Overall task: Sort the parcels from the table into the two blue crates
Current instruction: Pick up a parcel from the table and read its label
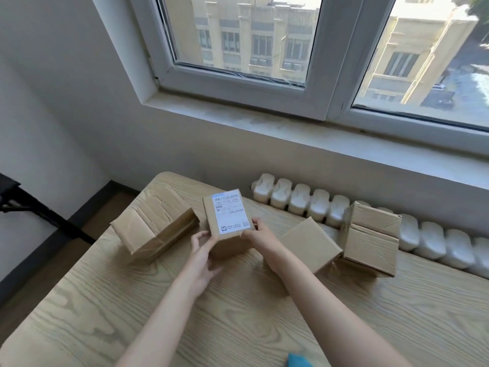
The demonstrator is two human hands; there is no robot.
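Observation:
Both my hands hold one small cardboard parcel [226, 221] with a white shipping label facing up, tilted above the wooden table [185, 300]. My left hand [205, 256] grips its lower left side from beneath. My right hand [258, 233] pinches its right edge. A larger taped parcel [154, 223] lies to the left. A plain parcel [309, 243] and a taller taped parcel [370, 238] stand to the right. A small blue corner [300, 361] shows at the bottom edge; I cannot tell if it is a crate.
A white radiator [370, 221] runs along the wall behind the table, under a windowsill [291, 133]. A black stand [31, 207] is at the far left, over the floor. The table's left edge drops off to the floor.

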